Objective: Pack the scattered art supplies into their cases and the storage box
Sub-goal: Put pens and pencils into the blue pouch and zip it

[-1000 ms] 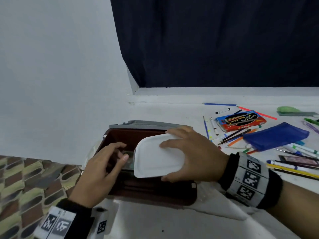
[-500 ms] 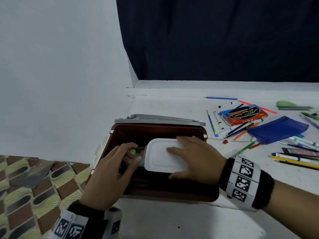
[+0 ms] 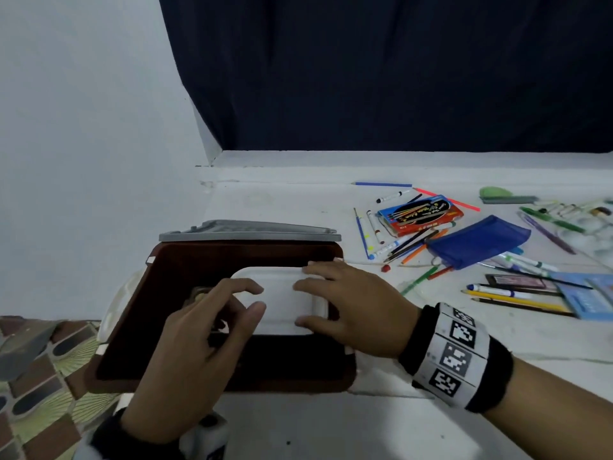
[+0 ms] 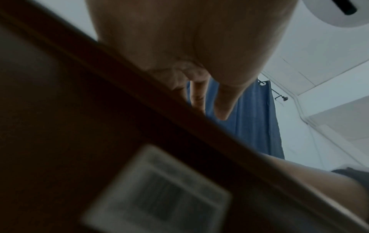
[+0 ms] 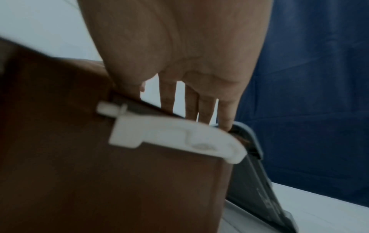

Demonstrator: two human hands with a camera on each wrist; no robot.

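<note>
The right hand is gripping the right end of a white rectangular plastic case, with its fingers curled over the far edge and its thumb against the near edge. The left hand is lying over the case's left end, fingers loosely bent; whether it is actually gripping the case cannot be told. The case is lying flat, lid up, with its long axis running left to right, inside the open brown rectangular plastic storage box. A grey plastic lid is standing just behind the box's far wall.

The box is sitting on a white tabletop that is meeting a white wall on the left and a dark blue curtain at the back. To the right, well apart from the box, loose coloured pencils and markers are lying scattered around a blue zip pouch and a red-and-blue pencil carton. A patterned tile floor is showing at lower left.

A small object left of the case, inside the box, is too dark to identify. Both wrist views are blurred, showing only palms and the brown box wall.
</note>
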